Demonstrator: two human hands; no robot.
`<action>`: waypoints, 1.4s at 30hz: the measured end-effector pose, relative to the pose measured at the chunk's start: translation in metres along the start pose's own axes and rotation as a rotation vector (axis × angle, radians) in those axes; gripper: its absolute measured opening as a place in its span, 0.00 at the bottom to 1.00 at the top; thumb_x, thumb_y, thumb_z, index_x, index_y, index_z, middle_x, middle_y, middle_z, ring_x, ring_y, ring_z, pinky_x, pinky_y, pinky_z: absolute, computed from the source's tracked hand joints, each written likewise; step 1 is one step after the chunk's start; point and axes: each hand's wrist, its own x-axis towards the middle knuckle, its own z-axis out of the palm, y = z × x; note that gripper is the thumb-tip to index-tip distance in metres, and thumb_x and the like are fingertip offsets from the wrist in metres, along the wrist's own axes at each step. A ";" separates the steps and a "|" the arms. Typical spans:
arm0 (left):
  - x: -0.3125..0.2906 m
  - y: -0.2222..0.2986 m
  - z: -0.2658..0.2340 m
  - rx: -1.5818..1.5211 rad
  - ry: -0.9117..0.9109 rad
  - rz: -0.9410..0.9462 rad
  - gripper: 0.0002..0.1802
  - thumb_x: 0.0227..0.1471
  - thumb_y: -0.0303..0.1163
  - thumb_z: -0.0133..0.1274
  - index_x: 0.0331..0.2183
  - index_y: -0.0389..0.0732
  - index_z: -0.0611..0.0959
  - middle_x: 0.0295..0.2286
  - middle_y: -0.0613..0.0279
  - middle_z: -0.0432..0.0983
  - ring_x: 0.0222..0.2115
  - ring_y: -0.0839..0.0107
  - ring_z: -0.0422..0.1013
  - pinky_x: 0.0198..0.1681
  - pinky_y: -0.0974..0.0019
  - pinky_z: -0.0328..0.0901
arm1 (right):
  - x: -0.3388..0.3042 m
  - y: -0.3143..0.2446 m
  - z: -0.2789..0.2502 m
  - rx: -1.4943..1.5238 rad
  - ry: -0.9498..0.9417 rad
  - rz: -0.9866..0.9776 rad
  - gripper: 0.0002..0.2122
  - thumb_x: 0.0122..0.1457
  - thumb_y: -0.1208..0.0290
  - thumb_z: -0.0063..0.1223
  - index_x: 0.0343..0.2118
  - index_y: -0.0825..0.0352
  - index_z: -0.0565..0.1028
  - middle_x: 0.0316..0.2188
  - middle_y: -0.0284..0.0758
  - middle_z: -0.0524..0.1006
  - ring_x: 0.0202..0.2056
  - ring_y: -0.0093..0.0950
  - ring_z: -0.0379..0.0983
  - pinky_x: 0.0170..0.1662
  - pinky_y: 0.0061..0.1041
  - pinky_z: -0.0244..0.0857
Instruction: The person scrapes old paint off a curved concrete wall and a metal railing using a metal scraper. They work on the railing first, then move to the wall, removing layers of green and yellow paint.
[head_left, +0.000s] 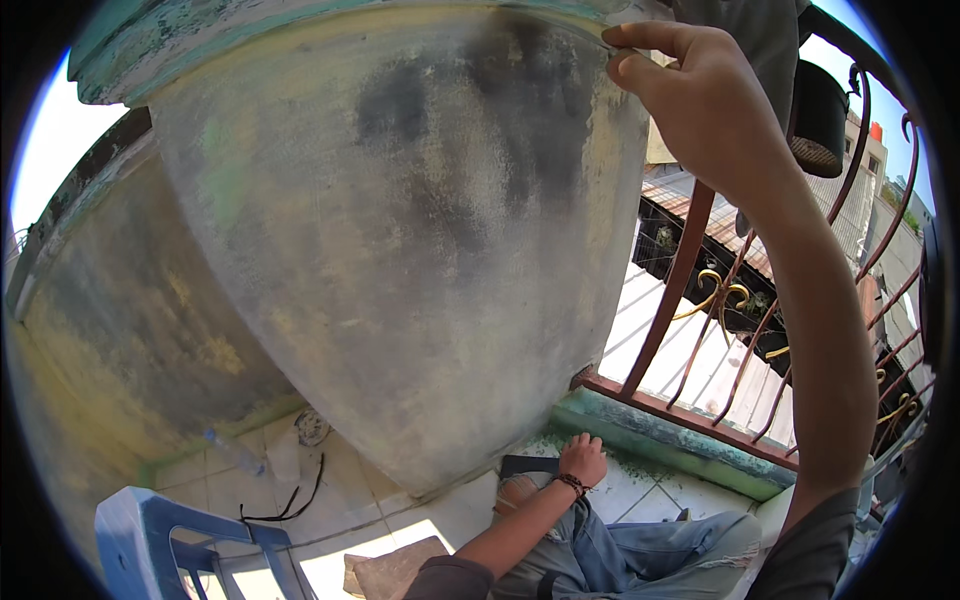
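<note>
My right hand (pixel 690 85) is raised to the top right edge of a grey, stained wall (pixel 400 230). Its thumb and index finger are pinched close together against that edge; whatever lies between them is too small to make out. Low down, my left hand (pixel 583 461), with a dark bracelet (pixel 569 484) at the wrist, rests by my bent leg in torn blue jeans (pixel 640 550). Its fingers lie loosely forward, and nothing shows in them. A dark flat piece (pixel 528 465) is beside it. Dark smudges (pixel 520 110) mark the upper wall.
A brown metal railing (pixel 690 290) with gold scrolls stands at the right, a black pot (pixel 818 120) hanging on it. Bottom left are a blue plastic chair (pixel 150 530), a black cord (pixel 300 500), a clear bottle (pixel 235 452) and a stone-like block (pixel 395 568) on tiles. Green crumbs lie along the ledge (pixel 650 440).
</note>
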 end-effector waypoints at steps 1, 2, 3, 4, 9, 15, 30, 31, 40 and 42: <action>0.000 -0.003 -0.002 -0.005 0.007 -0.009 0.11 0.49 0.38 0.56 0.32 0.40 0.77 0.36 0.52 0.71 0.42 0.53 0.69 0.45 0.51 0.65 | -0.003 -0.004 0.004 0.014 -0.006 0.033 0.18 0.59 0.65 0.51 0.48 0.70 0.77 0.32 0.47 0.80 0.33 0.25 0.76 0.42 0.23 0.67; 0.001 -0.004 -0.003 0.003 -0.005 -0.016 0.12 0.49 0.38 0.55 0.32 0.40 0.77 0.36 0.51 0.71 0.42 0.53 0.69 0.45 0.51 0.65 | -0.005 -0.007 0.008 0.028 -0.012 0.066 0.18 0.59 0.64 0.51 0.49 0.69 0.77 0.32 0.48 0.79 0.33 0.25 0.76 0.42 0.23 0.67; 0.001 -0.001 -0.004 0.007 -0.016 -0.015 0.12 0.49 0.37 0.55 0.32 0.40 0.77 0.36 0.51 0.71 0.42 0.53 0.69 0.45 0.51 0.65 | -0.008 -0.009 0.009 0.039 0.002 0.055 0.18 0.59 0.65 0.51 0.49 0.70 0.76 0.32 0.48 0.79 0.33 0.25 0.76 0.42 0.23 0.67; 0.002 0.000 -0.006 0.011 -0.027 -0.015 0.12 0.49 0.37 0.55 0.32 0.40 0.77 0.36 0.51 0.71 0.42 0.53 0.69 0.45 0.51 0.65 | -0.010 -0.011 0.009 0.050 0.016 0.044 0.18 0.60 0.65 0.50 0.50 0.70 0.76 0.32 0.47 0.79 0.33 0.25 0.76 0.41 0.23 0.67; 0.002 -0.003 -0.003 -0.036 -0.031 -0.016 0.12 0.50 0.38 0.54 0.33 0.40 0.77 0.36 0.51 0.71 0.42 0.53 0.69 0.46 0.51 0.65 | -0.011 -0.012 0.010 0.147 0.004 0.057 0.17 0.61 0.68 0.48 0.50 0.70 0.75 0.32 0.45 0.80 0.35 0.23 0.76 0.43 0.22 0.66; 0.002 -0.005 -0.002 -0.062 -0.021 -0.005 0.12 0.50 0.38 0.54 0.33 0.41 0.77 0.36 0.52 0.71 0.42 0.53 0.69 0.45 0.50 0.65 | -0.016 -0.021 0.013 0.218 0.039 0.048 0.16 0.62 0.69 0.49 0.50 0.70 0.76 0.30 0.43 0.81 0.34 0.21 0.76 0.45 0.21 0.65; -0.001 -0.007 -0.006 -0.071 -0.022 -0.021 0.13 0.50 0.39 0.54 0.34 0.40 0.77 0.36 0.51 0.71 0.43 0.53 0.69 0.45 0.50 0.65 | -0.031 -0.041 -0.015 0.136 -0.070 0.058 0.16 0.63 0.64 0.51 0.50 0.67 0.76 0.11 0.22 0.65 0.11 0.08 0.52 0.16 0.14 0.42; 0.000 -0.005 -0.006 -0.080 -0.031 -0.014 0.13 0.50 0.39 0.54 0.34 0.40 0.77 0.36 0.51 0.71 0.43 0.53 0.69 0.45 0.50 0.65 | -0.032 -0.043 -0.011 0.122 -0.077 0.050 0.16 0.63 0.65 0.51 0.50 0.68 0.75 0.14 0.24 0.68 0.14 0.08 0.56 0.19 0.14 0.47; -0.003 -0.007 -0.011 -0.127 0.018 -0.020 0.12 0.51 0.38 0.54 0.34 0.41 0.76 0.36 0.51 0.71 0.42 0.52 0.69 0.46 0.50 0.64 | -0.045 -0.073 0.033 0.217 -0.037 -0.007 0.15 0.63 0.68 0.52 0.51 0.67 0.74 0.24 0.28 0.74 0.24 0.13 0.66 0.30 0.15 0.60; -0.003 -0.009 -0.009 -0.129 0.013 -0.022 0.12 0.51 0.38 0.54 0.34 0.41 0.76 0.36 0.51 0.71 0.42 0.52 0.69 0.46 0.50 0.64 | -0.050 -0.081 0.037 0.254 -0.029 -0.021 0.15 0.63 0.69 0.51 0.51 0.67 0.74 0.23 0.27 0.73 0.22 0.12 0.62 0.27 0.15 0.56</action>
